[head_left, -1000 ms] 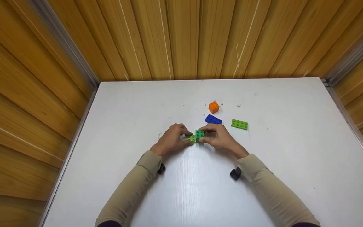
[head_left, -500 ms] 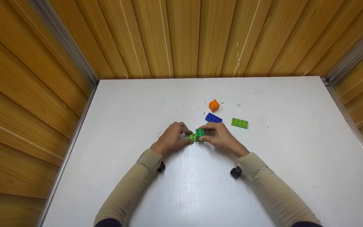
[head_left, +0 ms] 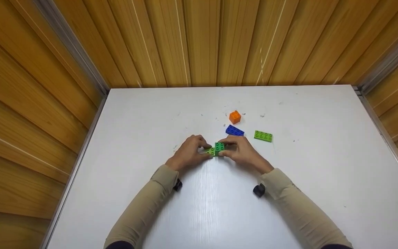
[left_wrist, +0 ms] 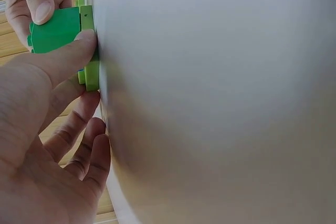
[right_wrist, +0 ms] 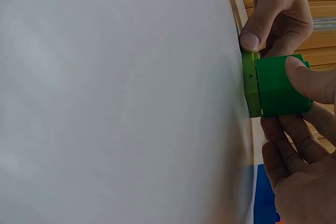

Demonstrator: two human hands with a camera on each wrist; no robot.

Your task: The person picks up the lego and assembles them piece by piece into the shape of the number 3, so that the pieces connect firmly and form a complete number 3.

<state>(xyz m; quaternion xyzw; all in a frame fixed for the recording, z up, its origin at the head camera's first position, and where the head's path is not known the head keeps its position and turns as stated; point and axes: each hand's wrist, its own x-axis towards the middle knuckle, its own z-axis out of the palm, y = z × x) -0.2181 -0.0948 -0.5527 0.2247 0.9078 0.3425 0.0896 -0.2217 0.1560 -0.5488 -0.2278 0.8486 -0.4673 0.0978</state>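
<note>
A light green building plate (head_left: pixel 210 151) lies on the white table, and my left hand (head_left: pixel 189 152) pinches its left end between thumb and fingers. On the plate's right part stands a darker green building brick (head_left: pixel 219 146), studs up, which my right hand (head_left: pixel 242 152) holds between thumb and fingers. In the right wrist view the green brick (right_wrist: pixel 283 86) sits right against the light green plate (right_wrist: pixel 251 85), with a thin dark line between them. The left wrist view shows the left thumb (left_wrist: pixel 79 45) pressed along the plate's side. Part of the plate is hidden under the left fingers.
Just beyond the right hand lies a blue wedge-shaped plate (head_left: pixel 234 130). An orange brick (head_left: pixel 235 117) stands farther back, and a second light green plate (head_left: pixel 263 136) lies to the right. Wood-panelled walls (head_left: pixel 202 41) border the white table (head_left: pixel 143 114) at the back and sides.
</note>
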